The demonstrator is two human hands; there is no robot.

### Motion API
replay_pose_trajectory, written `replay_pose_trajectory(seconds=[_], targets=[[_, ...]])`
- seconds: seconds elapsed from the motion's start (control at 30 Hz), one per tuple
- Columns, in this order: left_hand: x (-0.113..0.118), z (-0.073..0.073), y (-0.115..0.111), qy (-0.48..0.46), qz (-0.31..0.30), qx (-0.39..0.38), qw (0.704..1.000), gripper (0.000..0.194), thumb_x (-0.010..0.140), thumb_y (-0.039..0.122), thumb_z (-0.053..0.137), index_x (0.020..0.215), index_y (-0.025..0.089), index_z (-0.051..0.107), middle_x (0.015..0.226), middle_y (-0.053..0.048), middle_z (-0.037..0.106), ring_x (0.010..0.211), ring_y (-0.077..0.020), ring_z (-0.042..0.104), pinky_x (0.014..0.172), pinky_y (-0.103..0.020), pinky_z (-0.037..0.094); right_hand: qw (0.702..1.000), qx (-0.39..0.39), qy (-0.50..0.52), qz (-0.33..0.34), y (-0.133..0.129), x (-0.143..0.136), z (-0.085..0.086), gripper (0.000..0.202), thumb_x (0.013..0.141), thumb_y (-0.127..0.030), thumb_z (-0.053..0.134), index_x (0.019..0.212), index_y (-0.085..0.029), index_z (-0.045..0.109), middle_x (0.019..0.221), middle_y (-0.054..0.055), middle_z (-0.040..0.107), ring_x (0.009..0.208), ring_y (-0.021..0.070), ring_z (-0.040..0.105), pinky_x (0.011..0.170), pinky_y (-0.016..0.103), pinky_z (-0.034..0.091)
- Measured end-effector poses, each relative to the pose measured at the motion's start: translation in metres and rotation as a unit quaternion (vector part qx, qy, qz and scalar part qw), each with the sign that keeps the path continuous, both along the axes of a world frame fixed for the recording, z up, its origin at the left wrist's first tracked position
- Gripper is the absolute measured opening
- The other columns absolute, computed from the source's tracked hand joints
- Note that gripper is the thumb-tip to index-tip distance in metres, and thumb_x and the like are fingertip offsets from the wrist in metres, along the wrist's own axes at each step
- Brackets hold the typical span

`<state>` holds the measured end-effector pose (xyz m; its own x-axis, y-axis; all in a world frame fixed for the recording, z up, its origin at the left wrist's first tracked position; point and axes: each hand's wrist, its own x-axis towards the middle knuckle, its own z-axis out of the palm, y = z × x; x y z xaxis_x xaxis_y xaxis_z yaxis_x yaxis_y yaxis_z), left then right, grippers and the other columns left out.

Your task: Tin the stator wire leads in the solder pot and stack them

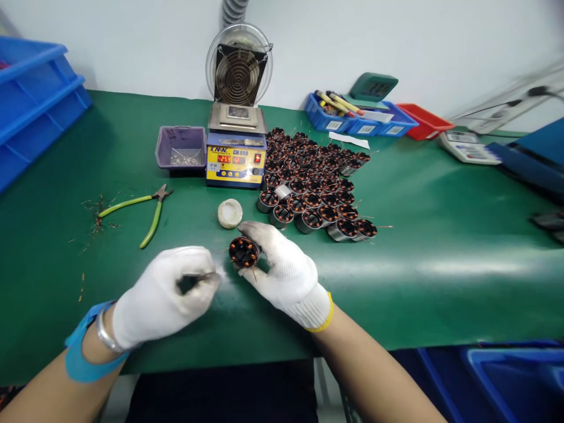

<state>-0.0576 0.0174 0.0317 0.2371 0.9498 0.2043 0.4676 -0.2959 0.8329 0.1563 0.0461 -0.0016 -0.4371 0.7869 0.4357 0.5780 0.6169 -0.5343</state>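
Note:
My right hand (282,267), in a white knitted glove, is closed around a motor stator (244,252) with black slots and copper windings facing up. Short wire ends stick out from its rim. To the left, my gloved left hand (170,291) is closed in a pinch and slightly blurred; whatever lies between its fingertips cannot be made out. Just beyond the held stator sits a small round whitish pot (230,212). Many similar stators (312,182) stand grouped behind my right hand. Green-handled cutting pliers (152,214) lie spread apart on the left.
A yellow-and-blue solder pot unit (235,158) stands at the back beneath a fume fan (238,76). Beside it is a purple bin (181,147). Wire scraps (97,222) litter the green mat at left. Blue bins (352,120), a red tray (425,120) and a calculator (469,147) are back right.

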Motion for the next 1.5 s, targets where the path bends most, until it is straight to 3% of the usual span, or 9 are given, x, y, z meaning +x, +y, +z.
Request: replay_pose_trajectory(seconds=[0.13,0.3,0.47,0.57,0.73,0.93,1.1,1.27,1.5], targets=[[-0.001,-0.004,0.002,-0.089,0.135,0.020,0.987,0.017,0.089,0.030,0.054,0.078,0.021,0.064,0.075,-0.002,0.066,0.066,-0.0170,0.061,0.060,-0.027,0.048,1.000,0.022,-0.003,0.016,0.001,0.000,0.000,0.051,0.083,-0.020,0.062,0.133,-0.018,0.054,0.132,0.011,0.065,0.118,0.0244,0.066,0.098,0.037,0.058],[0.008,-0.017,0.002,0.018,0.064,-0.018,0.998,0.021,0.089,0.032,0.061,0.072,0.020,0.061,0.065,0.002,0.060,0.059,-0.0136,0.055,0.058,-0.025,0.047,0.998,0.045,-0.020,0.049,-0.001,-0.001,0.001,0.050,0.083,-0.021,0.064,0.132,-0.017,0.054,0.130,0.012,0.066,0.116,0.0257,0.067,0.093,0.037,0.059],[0.003,-0.016,-0.002,-0.232,0.170,0.159,0.944,0.015,0.091,0.025,0.063,0.077,0.020,0.062,0.068,0.000,0.062,0.056,-0.0125,0.057,0.052,-0.024,0.048,0.996,0.072,-0.015,0.046,-0.001,0.001,0.004,0.049,0.087,-0.027,0.065,0.133,-0.019,0.052,0.128,0.012,0.067,0.114,0.0249,0.066,0.094,0.037,0.058],[0.002,-0.016,0.003,-0.240,0.195,0.074,0.948,0.020,0.091,0.037,0.062,0.080,0.020,0.064,0.072,-0.001,0.065,0.058,-0.0137,0.059,0.051,-0.024,0.048,0.994,0.096,-0.012,0.050,0.001,0.002,0.005,0.050,0.089,-0.032,0.065,0.134,-0.017,0.050,0.124,0.014,0.066,0.115,0.0283,0.064,0.099,0.044,0.054],[0.012,-0.016,0.007,-0.099,0.074,-0.161,0.979,0.030,0.080,0.040,0.069,0.061,0.019,0.059,0.054,0.003,0.055,0.048,-0.0109,0.049,0.046,-0.022,0.042,0.998,0.027,-0.026,0.043,-0.004,0.001,0.008,0.052,0.087,-0.029,0.066,0.135,-0.018,0.050,0.128,0.013,0.062,0.114,0.0274,0.064,0.094,0.041,0.057],[0.005,-0.020,0.022,-0.319,0.309,-0.059,0.894,0.031,0.082,0.042,0.067,0.065,0.019,0.056,0.055,0.004,0.057,0.043,-0.0100,0.052,0.041,-0.021,0.042,0.988,-0.109,-0.032,-0.101,0.001,0.003,0.010,0.057,0.076,-0.029,0.071,0.131,-0.028,0.054,0.126,0.006,0.064,0.101,0.0259,0.070,0.087,0.043,0.059],[0.009,-0.045,0.033,-0.207,0.254,-0.063,0.943,0.029,0.080,0.045,0.067,0.085,0.016,0.066,0.082,-0.006,0.072,0.064,-0.0149,0.064,0.061,-0.028,0.055,0.970,-0.129,-0.051,-0.202,0.029,0.001,0.006,0.058,0.071,-0.025,0.073,0.126,-0.023,0.058,0.124,0.009,0.066,0.109,0.0296,0.068,0.096,0.047,0.055],[0.018,-0.061,0.041,-0.080,0.193,-0.036,0.977,0.080,0.072,0.043,0.073,0.142,0.014,0.046,0.148,-0.019,0.053,0.127,-0.0317,0.059,0.104,-0.047,0.051,0.973,-0.115,-0.102,-0.174,0.047,-0.006,0.005,0.056,0.072,-0.025,0.073,0.127,-0.021,0.061,0.123,0.008,0.068,0.108,0.0275,0.067,0.098,0.041,0.054],[0.019,-0.057,0.044,0.122,0.107,-0.002,0.987,0.087,0.071,0.038,0.073,0.147,0.009,0.042,0.152,-0.020,0.050,0.141,-0.0361,0.046,0.119,-0.052,0.036,0.953,-0.179,-0.144,-0.197,0.049,-0.013,0.024,0.057,0.073,-0.036,0.076,0.128,-0.024,0.065,0.114,0.007,0.073,0.104,0.0301,0.069,0.090,0.042,0.056]])
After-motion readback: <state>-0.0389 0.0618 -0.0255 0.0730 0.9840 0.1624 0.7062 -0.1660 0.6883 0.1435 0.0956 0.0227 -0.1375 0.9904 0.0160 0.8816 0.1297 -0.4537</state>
